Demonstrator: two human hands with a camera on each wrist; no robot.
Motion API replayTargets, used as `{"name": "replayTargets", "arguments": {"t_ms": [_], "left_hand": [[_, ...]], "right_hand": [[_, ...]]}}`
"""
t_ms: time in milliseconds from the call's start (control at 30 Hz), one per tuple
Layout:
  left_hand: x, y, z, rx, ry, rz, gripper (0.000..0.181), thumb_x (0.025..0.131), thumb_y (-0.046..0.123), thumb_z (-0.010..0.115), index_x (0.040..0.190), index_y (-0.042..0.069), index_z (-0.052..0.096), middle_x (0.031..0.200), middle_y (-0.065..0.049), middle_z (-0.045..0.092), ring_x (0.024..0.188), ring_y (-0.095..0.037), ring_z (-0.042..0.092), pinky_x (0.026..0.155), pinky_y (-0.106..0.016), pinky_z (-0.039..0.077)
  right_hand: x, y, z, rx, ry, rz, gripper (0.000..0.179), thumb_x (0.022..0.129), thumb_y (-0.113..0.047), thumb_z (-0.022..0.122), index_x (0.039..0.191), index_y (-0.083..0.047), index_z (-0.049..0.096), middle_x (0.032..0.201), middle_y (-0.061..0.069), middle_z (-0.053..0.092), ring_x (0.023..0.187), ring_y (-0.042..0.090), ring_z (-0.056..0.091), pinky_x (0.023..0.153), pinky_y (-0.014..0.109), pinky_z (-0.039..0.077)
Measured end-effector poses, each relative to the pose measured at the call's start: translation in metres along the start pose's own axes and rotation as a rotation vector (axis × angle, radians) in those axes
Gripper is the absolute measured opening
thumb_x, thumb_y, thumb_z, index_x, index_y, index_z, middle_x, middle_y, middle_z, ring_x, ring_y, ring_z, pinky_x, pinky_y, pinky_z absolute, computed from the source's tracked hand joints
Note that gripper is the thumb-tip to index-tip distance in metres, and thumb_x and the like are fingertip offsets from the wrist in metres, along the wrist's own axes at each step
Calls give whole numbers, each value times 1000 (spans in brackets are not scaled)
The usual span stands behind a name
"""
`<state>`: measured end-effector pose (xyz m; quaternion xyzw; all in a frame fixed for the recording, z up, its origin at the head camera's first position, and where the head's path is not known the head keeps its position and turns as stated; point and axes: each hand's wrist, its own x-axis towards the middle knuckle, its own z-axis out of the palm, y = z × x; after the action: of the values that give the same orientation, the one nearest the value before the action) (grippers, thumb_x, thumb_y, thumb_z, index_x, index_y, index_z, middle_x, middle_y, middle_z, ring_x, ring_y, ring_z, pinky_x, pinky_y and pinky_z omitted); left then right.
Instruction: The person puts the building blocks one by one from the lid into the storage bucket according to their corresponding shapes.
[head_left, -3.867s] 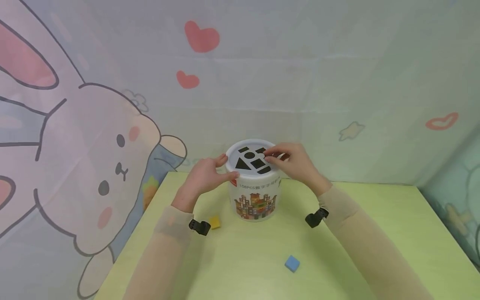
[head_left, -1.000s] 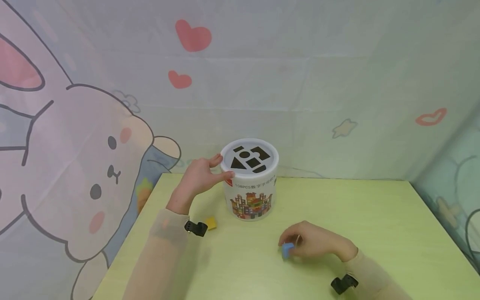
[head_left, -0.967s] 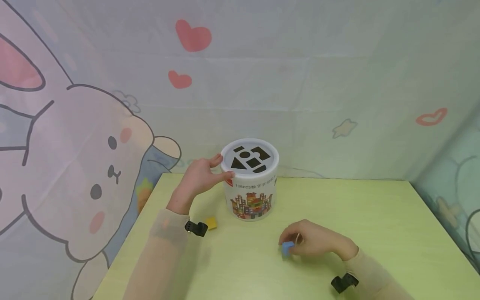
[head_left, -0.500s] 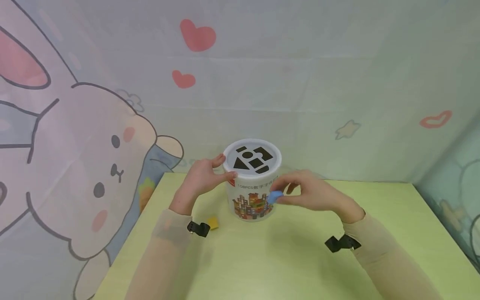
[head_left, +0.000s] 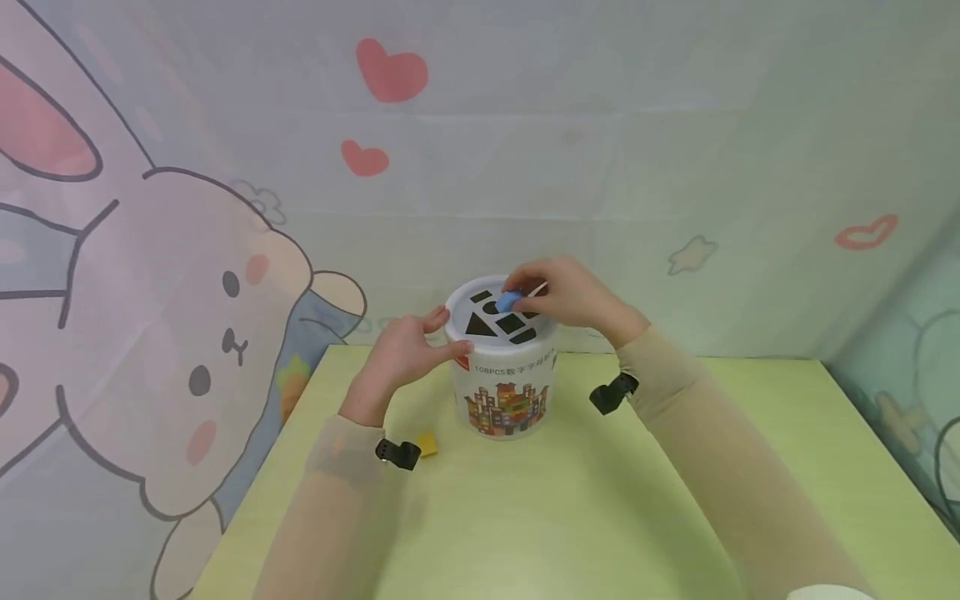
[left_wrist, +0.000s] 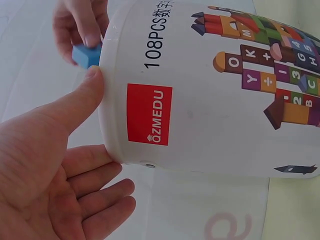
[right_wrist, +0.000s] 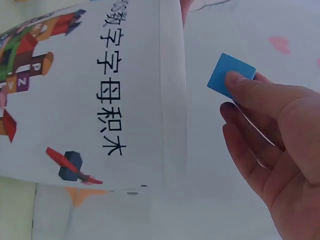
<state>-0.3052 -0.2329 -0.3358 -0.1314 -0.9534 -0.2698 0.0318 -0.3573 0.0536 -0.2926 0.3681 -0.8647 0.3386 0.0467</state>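
Observation:
A white bucket (head_left: pixel 504 398) with a picture of toy blocks stands on the table, its lid (head_left: pixel 463 319) cut with dark shaped holes. My left hand (head_left: pixel 405 354) rests its thumb and a fingertip against the left side of the rim, the other fingers loosely extended. Just above the lid, my right hand (head_left: pixel 576 293) pinches a blue block (head_left: pixel 508 301) between thumb and fingers. In the right wrist view the square face of the blue block (right_wrist: pixel 229 75) shows, apart from the lid. The right hand hides some holes.
A yellow block (head_left: pixel 427 444) lies on the light green table (head_left: pixel 525 517), beside the left wrist's black camera (head_left: pixel 398 453). Behind the bucket hangs a printed cloth backdrop (head_left: pixel 600 150). A white rounded thing (head_left: pixel 828 592) shows at the bottom right edge.
My right hand left the lid, took the blue block from the table's front and carried it up over the lid. The left hand stayed at the bucket's rim.

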Motion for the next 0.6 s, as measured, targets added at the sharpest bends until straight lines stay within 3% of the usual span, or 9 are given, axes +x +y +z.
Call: {"name": "replayTargets", "arguments": {"t_ms": [133, 200, 300, 467, 600], "left_hand": [[0, 1, 1, -4, -6, 6, 86, 95, 60, 76, 161, 12, 47, 89, -13, 73, 50, -11, 30, 58, -33, 40], [0, 1, 1, -5, -12, 3, 86, 95, 60, 76, 161, 12, 47, 75, -8, 66, 48, -11, 25, 55, -33, 38], [1, 0, 0, -5, -13, -1, 86, 96, 60, 76, 161, 13, 47, 66, -4, 62, 47, -10, 23, 53, -32, 36], [1, 0, 1, -10, -19, -8, 85, 96, 61, 75, 162, 15, 46, 61, -5, 60, 46, -10, 23, 52, -31, 36], [1, 0, 2, -17, -18, -7, 85, 96, 60, 75, 161, 15, 47, 67, -5, 62, 46, -10, 23, 52, -32, 36]], "right_hand": [[22, 2, 3, -39, -16, 50, 24, 99, -14, 80, 123, -10, 80, 118, 4, 78, 106, 22, 72, 91, 42, 58], [31, 3, 5, -53, -18, 72, 24, 99, -15, 80, 123, -11, 81, 118, 3, 78, 106, 21, 72, 90, 40, 58], [41, 1, 8, -55, -15, 112, 24, 99, -16, 81, 122, -11, 82, 118, 3, 79, 106, 20, 71, 91, 39, 56], [49, -1, 13, -57, 5, 174, 26, 98, -14, 81, 124, -9, 81, 119, 5, 79, 109, 21, 70, 94, 38, 56], [53, 0, 18, -77, 8, 187, 25, 99, -13, 81, 124, -8, 81, 119, 7, 79, 110, 22, 71, 95, 38, 55]]}}
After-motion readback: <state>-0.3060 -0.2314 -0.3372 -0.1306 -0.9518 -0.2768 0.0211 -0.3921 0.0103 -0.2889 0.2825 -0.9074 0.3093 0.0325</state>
